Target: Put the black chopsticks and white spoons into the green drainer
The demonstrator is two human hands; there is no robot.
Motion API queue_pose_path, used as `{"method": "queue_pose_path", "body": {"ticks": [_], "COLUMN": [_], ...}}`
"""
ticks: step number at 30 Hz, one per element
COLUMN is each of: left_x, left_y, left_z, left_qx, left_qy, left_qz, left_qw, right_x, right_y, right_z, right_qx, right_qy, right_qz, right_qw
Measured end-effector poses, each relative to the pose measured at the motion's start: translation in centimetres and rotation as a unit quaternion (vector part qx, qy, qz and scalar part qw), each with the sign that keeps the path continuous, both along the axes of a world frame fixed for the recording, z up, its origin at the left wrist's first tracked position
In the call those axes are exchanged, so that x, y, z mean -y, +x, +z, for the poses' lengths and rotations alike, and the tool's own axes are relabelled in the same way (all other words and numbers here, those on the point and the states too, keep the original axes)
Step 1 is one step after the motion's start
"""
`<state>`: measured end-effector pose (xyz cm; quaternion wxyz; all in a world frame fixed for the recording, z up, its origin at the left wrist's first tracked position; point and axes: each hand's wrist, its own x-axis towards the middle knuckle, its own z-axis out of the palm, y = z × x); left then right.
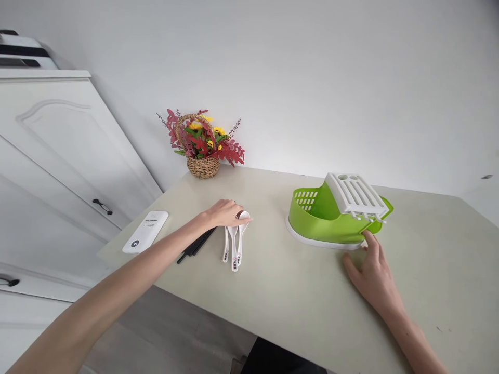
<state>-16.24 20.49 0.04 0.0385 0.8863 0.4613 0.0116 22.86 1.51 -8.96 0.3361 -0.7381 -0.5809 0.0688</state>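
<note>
My left hand [224, 212] reaches over several white soup spoons [234, 246] that lie together on the table. Its thumb stretches across the spoon necks, apart from the fingers, which partly cover the bowls. Black chopsticks [197, 244] lie just left of the spoons, their far ends under my left hand and wrist. At the right, my right hand [374, 275] has its fingertips against the near right end of a green and white utensil holder [315, 223], thumb spread apart. A slotted white top piece [356, 192] with small hooks sits on the holder.
A white box-like object [146, 232] with printing lies on the table's left side. Behind, near the wall, stands a wicker basket [203, 168] of red and yellow flowers. White cabinets [58, 150] rise at the left beside the table [280, 296].
</note>
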Motion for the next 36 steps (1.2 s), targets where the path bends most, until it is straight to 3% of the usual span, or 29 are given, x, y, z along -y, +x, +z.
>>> {"method": "queue_pose_path", "body": {"ticks": [3, 8, 12, 16, 20, 24, 28, 32, 36], "left_x": [0.4, 1.3, 2.0, 3.6, 6.6, 10.0, 11.2, 9.4, 6.1], "left_y": [0.2, 0.3, 1.9, 6.6, 14.0, 21.0, 24.7, 24.6, 21.7], "left_z": [0.6, 2.9, 5.1, 7.9, 9.9, 8.8, 6.1, 5.5, 6.4], "left_qx": [-0.027, -0.091, -0.052, 0.079, 0.187, 0.196, 0.183, 0.186, 0.166], "left_qy": [0.028, 0.076, 0.131, 0.193, 0.252, 0.274, 0.276, 0.276, 0.288], "left_qz": [-0.006, -0.004, 0.012, -0.007, -0.099, -0.120, -0.128, -0.128, -0.123], "left_qw": [0.999, 0.993, 0.990, 0.978, 0.944, 0.934, 0.935, 0.934, 0.935], "right_x": [0.0, 0.0, 0.0, 0.0, -0.1, -0.1, 0.1, 0.4, 0.5], "right_y": [0.1, -0.1, -0.3, -0.6, -0.5, -0.3, 0.0, 0.3, 0.1], "right_z": [-0.1, 0.0, 0.1, 0.6, 0.9, 0.6, -0.2, -0.8, -0.8], "right_qx": [-0.003, -0.013, -0.024, -0.033, -0.062, -0.085, -0.091, -0.087, -0.110], "right_qy": [0.004, 0.010, 0.021, 0.063, 0.122, 0.163, 0.175, 0.168, 0.132], "right_qz": [0.003, 0.013, 0.020, 0.023, 0.008, -0.008, -0.032, -0.034, -0.049], "right_qw": [1.000, 1.000, 0.999, 0.997, 0.991, 0.983, 0.980, 0.981, 0.984]}}
